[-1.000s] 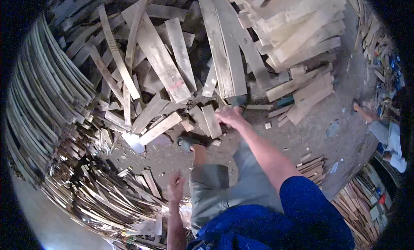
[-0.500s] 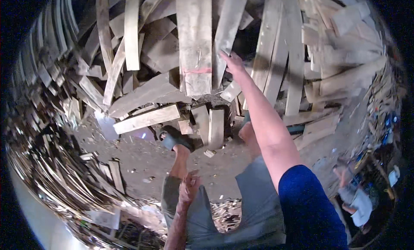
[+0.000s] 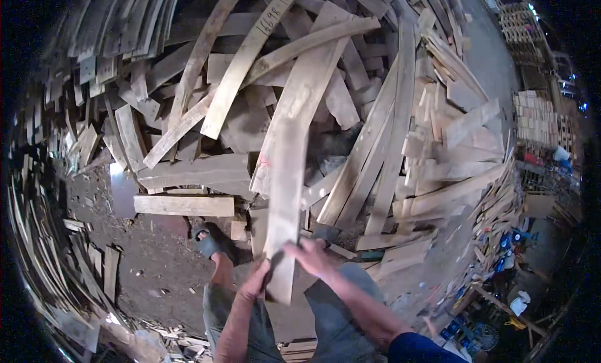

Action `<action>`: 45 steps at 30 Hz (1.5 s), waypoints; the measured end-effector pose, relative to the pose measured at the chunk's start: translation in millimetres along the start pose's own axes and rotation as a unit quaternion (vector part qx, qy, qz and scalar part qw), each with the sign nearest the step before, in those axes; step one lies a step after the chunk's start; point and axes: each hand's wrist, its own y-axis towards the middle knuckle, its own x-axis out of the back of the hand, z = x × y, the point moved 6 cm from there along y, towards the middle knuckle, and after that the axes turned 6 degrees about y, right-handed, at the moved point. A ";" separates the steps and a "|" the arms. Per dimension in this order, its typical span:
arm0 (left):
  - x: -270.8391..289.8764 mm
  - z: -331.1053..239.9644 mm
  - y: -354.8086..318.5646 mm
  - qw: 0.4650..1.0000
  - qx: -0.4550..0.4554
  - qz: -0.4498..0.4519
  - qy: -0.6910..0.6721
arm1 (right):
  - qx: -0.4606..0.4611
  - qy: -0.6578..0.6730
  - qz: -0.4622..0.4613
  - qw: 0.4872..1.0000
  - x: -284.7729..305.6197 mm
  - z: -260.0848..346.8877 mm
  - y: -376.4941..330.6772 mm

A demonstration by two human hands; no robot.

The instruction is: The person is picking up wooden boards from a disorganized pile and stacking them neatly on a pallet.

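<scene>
A pale wooden board (image 3: pixel 287 187), slightly blurred, is held lengthwise in front of me, its near end above my lap. My left hand (image 3: pixel 255 279) grips its left edge near that end. Opposite and a little farther up, my right hand (image 3: pixel 310 256) closes on the right edge; some of its fingers are hidden by the board. Behind the held board lies a wider plank (image 3: pixel 303 93) with a red mark near its lower end, leaning on the wood pile.
Loose planks lie crisscrossed ahead, one plank (image 3: pixel 250 62) bearing dark markings. A short thick board (image 3: pixel 184 206) rests on the dirt floor (image 3: pixel 150 263) near my left foot. Thin strips (image 3: pixel 47 238) are heaped at left. Stacked wood (image 3: pixel 537 120) stands at far right.
My right hand has drawn back from the pile and now holds a board close to me. My left hand has come up and gripped it too. The view has shifted to the right.
</scene>
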 end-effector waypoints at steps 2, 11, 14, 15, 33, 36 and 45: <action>-33.3 -8.0 -5.4 0.999 0.019 0.027 -0.015 | 0.001 -0.165 0.089 0.982 11.0 -15.4 7.1; 16.1 -72.1 -3.3 0.982 -0.080 -0.152 0.072 | 0.134 -0.508 -0.446 0.724 324.0 24.6 250.7; 48.8 -46.8 -0.9 0.973 -0.086 -0.196 0.082 | 0.154 -0.413 -0.389 0.809 354.3 26.8 302.8; 38.3 -56.5 3.8 0.973 -0.103 -0.190 0.078 | 0.194 -0.432 -0.336 0.814 370.2 27.8 305.6; 65.8 -50.7 -103.5 0.965 -0.153 -0.201 0.073 | 0.100 -0.242 -0.167 0.951 292.4 353.1 -23.9; 17.9 -88.1 -146.5 0.965 -0.056 -0.198 0.162 | 0.089 -0.342 -0.177 0.918 297.8 390.1 -61.6; -27.9 -124.2 -206.1 0.950 -0.108 -0.181 0.231 | 0.141 -0.111 -0.208 0.961 284.5 205.3 42.4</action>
